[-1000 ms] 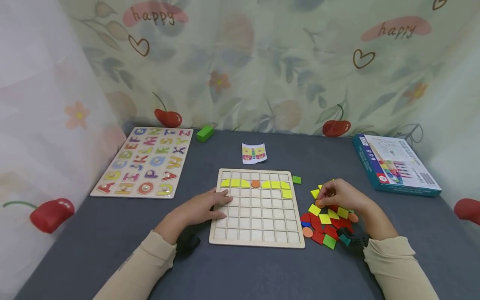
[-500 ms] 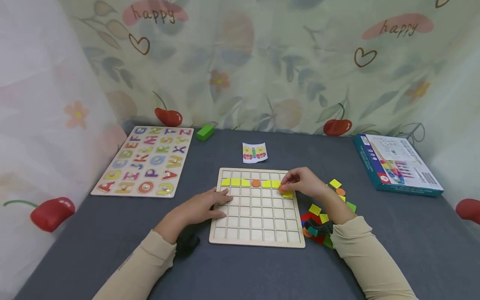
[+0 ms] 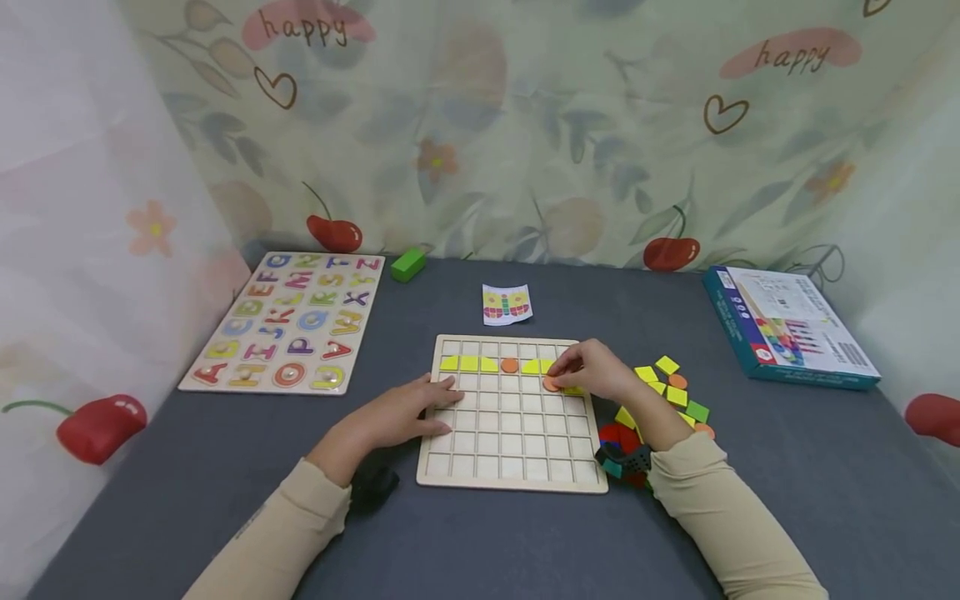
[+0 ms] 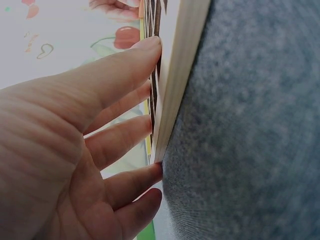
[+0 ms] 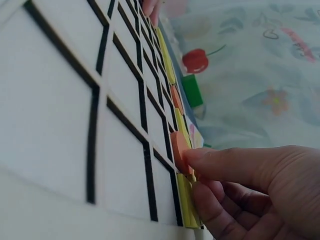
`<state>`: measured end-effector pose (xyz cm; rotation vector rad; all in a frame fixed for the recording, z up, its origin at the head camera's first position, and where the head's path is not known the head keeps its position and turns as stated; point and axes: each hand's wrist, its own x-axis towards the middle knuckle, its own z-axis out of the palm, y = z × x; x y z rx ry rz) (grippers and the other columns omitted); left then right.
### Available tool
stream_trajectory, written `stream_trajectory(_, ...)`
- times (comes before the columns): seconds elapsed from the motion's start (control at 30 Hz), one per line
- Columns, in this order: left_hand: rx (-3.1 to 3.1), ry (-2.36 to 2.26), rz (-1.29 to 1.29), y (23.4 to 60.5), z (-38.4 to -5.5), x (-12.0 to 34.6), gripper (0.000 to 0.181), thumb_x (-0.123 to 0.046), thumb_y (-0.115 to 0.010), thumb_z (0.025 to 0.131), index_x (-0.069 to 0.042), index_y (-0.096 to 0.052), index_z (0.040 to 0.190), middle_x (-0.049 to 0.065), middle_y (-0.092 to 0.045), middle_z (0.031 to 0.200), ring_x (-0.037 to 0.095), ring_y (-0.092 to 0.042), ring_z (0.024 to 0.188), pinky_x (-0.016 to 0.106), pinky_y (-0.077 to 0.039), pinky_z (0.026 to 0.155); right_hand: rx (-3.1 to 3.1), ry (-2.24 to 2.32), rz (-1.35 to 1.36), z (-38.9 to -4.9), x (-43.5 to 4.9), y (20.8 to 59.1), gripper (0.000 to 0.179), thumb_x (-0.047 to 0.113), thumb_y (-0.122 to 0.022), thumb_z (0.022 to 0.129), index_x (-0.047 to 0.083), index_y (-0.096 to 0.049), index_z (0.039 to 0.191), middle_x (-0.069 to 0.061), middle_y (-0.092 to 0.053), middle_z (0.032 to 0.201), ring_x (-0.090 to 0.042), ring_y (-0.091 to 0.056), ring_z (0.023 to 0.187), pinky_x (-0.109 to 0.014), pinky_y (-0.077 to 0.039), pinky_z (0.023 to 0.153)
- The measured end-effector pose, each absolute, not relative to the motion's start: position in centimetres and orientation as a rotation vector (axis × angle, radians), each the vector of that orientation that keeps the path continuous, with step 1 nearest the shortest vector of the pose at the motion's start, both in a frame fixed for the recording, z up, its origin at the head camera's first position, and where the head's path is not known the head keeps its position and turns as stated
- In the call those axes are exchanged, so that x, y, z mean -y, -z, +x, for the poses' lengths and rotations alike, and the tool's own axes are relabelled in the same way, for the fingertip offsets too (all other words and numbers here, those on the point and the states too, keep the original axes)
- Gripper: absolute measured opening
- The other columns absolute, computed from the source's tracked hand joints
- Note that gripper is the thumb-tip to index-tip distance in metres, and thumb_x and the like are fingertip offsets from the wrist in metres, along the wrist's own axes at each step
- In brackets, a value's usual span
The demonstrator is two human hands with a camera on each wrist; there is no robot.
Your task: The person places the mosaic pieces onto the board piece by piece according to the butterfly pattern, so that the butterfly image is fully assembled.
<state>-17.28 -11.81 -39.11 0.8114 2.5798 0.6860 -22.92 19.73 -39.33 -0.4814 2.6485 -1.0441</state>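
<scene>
Board (image 3: 487,445), gridded and pale, has my spread left hand (image 3: 401,412) on its edge while my right hand (image 3: 596,371) pinches an orange disc (image 5: 179,149).

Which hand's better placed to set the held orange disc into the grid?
Right, I'd say: the right hand pinches the orange disc at the grid board, far right; the left hand rests on the board's left edge.

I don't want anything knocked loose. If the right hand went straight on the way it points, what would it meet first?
Likely the board, just past the orange disc that the right hand pinches; whether the disc touches the board is hard to tell.
</scene>
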Motion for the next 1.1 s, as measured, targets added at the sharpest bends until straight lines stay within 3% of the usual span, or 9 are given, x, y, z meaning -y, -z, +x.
stream_trajectory(0.3, -2.587, -0.668, 0.798, 39.4, -17.4, 11.9, 0.055, -0.029, -0.064, 0.088, -0.015, -0.046, 0.139, 0.006, -0.032, 0.151, 0.037, -0.018, 0.142, 0.048, -0.027, 0.113, -2.634, 1.101, -0.501, -22.0, -21.3, 39.3, 0.02, 0.011, -0.07, 0.082, 0.003, -0.072, 0.101, -0.011, -0.069, 0.099, -0.017, -0.057, 0.08, -0.025, -0.05, 0.069)
stream_trajectory(0.67, -2.583, -0.694, 0.806, 39.1, -17.3, 11.9, 0.055, -0.027, -0.064, 0.088, -0.014, -0.046, 0.138, 0.007, -0.032, 0.151, 0.037, -0.017, 0.142, 0.048, -0.027, 0.113, -2.643, 1.033, -0.351, -19.2, -27.7, 38.4, 0.03, 0.02, -0.071, 0.083, 0.002, -0.07, 0.106, -0.014, -0.067, 0.105, -0.016, -0.056, 0.083, -0.021, -0.051, 0.065)
stream_trajectory(0.9, -2.58, -0.688, 0.817, 39.3, -17.3, 11.9, 0.055, -0.027, -0.064, 0.088, -0.014, -0.046, 0.138, 0.007, -0.032, 0.151, 0.037, -0.017, 0.142, 0.049, -0.027, 0.113, -2.566, 1.043, -0.373, -18.1, -29.2, 39.2, 0.038, 0.023, -0.074, 0.079, -0.002, -0.067, 0.106, -0.006, -0.063, 0.079, -0.01, -0.053, 0.066, -0.019, -0.048, 0.059)
stream_trajectory(1.1, -2.575, -0.704, 0.814, 39.1, -17.2, 11.8, 0.055, -0.027, -0.064, 0.088, -0.013, -0.046, 0.138, 0.007, -0.031, 0.151, 0.037, -0.017, 0.142, 0.048, -0.027, 0.113, -2.605, 0.986, -0.446, -17.6, -28.8, 39.6, 0.031, 0.02, -0.074, 0.08, -0.001, -0.066, 0.101, -0.003, -0.057, 0.075, -0.01, -0.05, 0.065, -0.018, -0.046, 0.056)
